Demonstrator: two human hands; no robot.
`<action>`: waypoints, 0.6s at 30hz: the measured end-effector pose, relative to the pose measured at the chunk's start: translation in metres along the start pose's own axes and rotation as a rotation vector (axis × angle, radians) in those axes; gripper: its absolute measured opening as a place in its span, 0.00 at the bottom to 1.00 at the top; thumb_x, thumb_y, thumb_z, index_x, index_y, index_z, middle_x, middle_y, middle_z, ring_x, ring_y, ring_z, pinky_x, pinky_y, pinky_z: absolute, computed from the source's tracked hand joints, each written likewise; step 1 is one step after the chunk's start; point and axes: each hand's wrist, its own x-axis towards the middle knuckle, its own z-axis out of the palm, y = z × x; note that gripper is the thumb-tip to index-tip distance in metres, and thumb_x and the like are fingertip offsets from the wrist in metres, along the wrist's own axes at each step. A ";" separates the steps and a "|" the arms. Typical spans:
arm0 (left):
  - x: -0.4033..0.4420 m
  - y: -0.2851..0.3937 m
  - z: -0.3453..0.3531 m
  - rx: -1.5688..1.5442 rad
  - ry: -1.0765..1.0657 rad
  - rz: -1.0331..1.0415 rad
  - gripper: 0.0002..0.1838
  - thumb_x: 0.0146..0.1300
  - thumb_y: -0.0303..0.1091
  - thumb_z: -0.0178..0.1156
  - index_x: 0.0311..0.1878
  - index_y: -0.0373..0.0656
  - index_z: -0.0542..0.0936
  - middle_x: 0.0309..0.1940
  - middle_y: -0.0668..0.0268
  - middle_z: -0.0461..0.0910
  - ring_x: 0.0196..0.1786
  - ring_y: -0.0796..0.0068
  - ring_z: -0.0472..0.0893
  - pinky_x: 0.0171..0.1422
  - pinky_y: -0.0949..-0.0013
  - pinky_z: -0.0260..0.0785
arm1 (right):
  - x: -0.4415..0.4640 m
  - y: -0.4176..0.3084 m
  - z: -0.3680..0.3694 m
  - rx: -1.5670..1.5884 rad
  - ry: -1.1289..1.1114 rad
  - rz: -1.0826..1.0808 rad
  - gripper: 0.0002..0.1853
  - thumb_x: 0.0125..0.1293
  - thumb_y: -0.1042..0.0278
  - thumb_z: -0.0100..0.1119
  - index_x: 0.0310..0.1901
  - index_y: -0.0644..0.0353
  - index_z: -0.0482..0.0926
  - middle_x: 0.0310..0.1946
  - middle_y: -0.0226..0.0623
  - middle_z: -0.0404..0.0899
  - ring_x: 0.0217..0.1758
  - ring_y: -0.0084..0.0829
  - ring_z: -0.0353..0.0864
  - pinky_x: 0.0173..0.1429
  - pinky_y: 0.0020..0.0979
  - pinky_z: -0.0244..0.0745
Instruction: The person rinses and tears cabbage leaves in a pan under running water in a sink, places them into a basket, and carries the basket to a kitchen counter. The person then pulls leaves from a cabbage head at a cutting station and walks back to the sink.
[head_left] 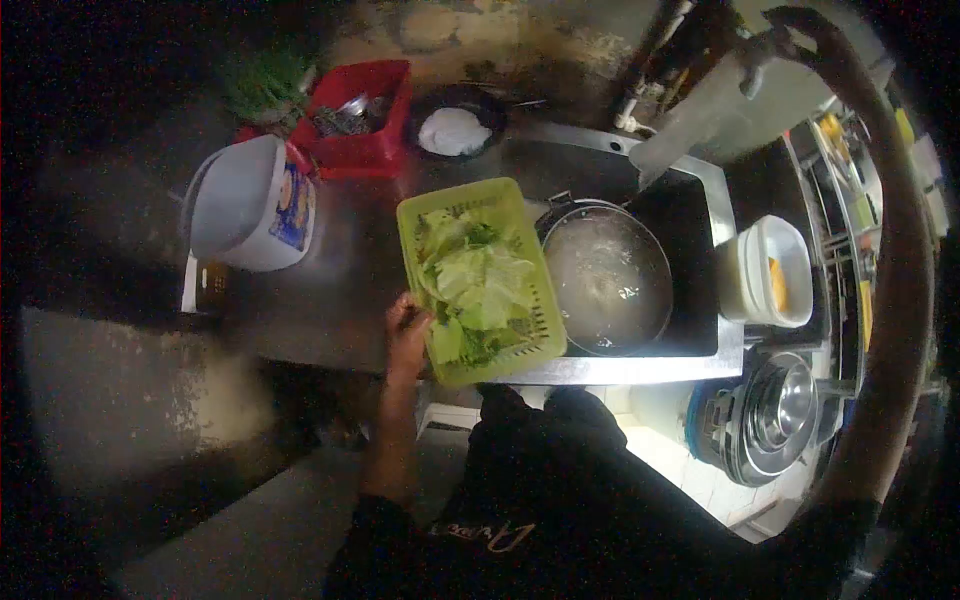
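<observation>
My left hand point(408, 322) is closed on the left edge of a green plastic basket point(548, 345), which is tilted at the counter's front edge. Leafy greens point(485, 285) lie inside it, with one broad pale leaf on top. Right beside the basket, a large round pot point(608, 275) of cloudy water sits in the sink. My right arm curves up along the right side, close to the camera. At its end my right hand point(765, 60) appears closed on a pale translucent plastic bag point(725, 115), whose narrow end hangs towards the sink.
A white bucket point(240, 205), a red container point(365, 120) and a dark bowl with something white point(455, 132) stand along the back left. White tubs point(770, 270) are right of the sink point(725, 200). Metal bowls point(785, 410) are stacked lower right, near a dish rack.
</observation>
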 end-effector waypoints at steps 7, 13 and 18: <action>-0.026 0.023 0.074 0.042 -0.322 -0.077 0.07 0.51 0.24 0.57 0.35 0.42 0.73 0.30 0.74 0.71 0.34 0.84 0.68 0.36 0.77 0.61 | -0.028 -0.037 0.002 0.061 0.109 0.065 0.22 0.46 0.56 0.67 0.43 0.55 0.78 0.38 0.42 0.76 0.45 0.40 0.74 0.51 0.37 0.67; -0.063 0.005 0.151 -0.038 -0.355 -0.037 0.05 0.50 0.23 0.56 0.28 0.44 0.70 0.22 0.76 0.67 0.25 0.86 0.66 0.28 0.77 0.57 | -0.180 -0.178 0.068 0.743 0.014 0.192 0.31 0.49 0.73 0.64 0.58 0.58 0.67 0.54 0.48 0.71 0.56 0.44 0.71 0.60 0.37 0.66; -0.112 0.001 0.235 -0.032 -0.414 -0.032 0.07 0.49 0.23 0.55 0.23 0.44 0.68 0.19 0.76 0.66 0.24 0.86 0.65 0.28 0.78 0.56 | -0.304 -0.298 0.083 0.925 -0.056 0.250 0.25 0.50 0.63 0.59 0.53 0.57 0.72 0.54 0.48 0.69 0.58 0.47 0.66 0.61 0.40 0.63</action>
